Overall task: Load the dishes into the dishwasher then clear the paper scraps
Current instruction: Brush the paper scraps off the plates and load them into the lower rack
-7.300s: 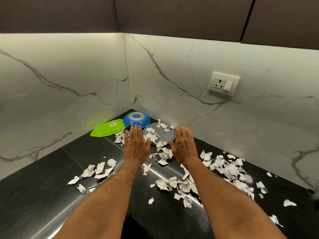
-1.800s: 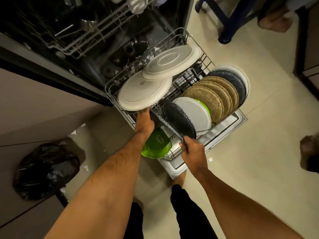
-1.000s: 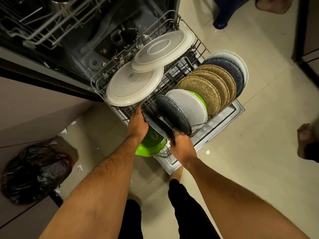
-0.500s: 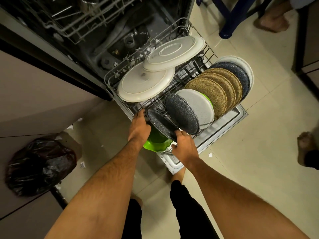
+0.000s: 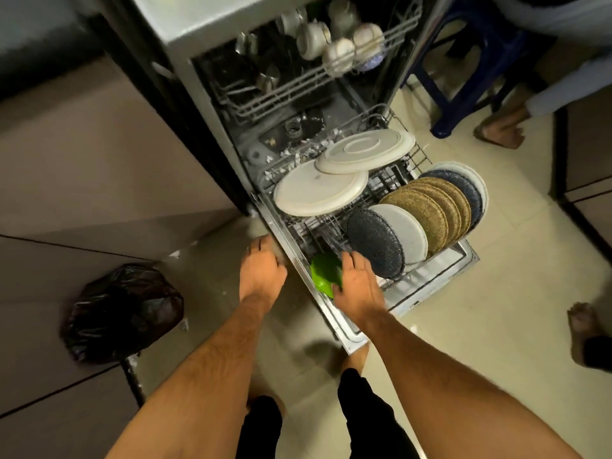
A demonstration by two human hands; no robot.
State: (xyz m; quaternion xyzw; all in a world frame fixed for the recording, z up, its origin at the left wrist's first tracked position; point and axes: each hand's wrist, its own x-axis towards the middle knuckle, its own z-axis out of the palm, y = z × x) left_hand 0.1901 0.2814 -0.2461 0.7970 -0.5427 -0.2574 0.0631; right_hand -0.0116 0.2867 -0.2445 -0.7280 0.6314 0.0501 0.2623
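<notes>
- At the lower left of the frame a black rubbish bag sits on the pale tiled floor, pushed against beige cabinet fronts; a few white paper scraps lie by it.
- The left hand is at centre, just left of the open dishwasher door, back upward with its fingers curled loosely; whether they grip the door's edge I cannot tell.
- The right hand is just beside it, its fingers spread and resting on a green dish that sits at the near corner of the lower rack; the hand hides part of the dish.
- In that rack, towards the centre right, stand a dark speckled plate, a white plate and a row of brown speckled plates; two large white plates lie tilted at the back.
- Up top, the upper rack carries pale cups.
- At the upper right a blue stool stands on the floor, with another person's bare foot next to it, and another foot at the right edge.
</notes>
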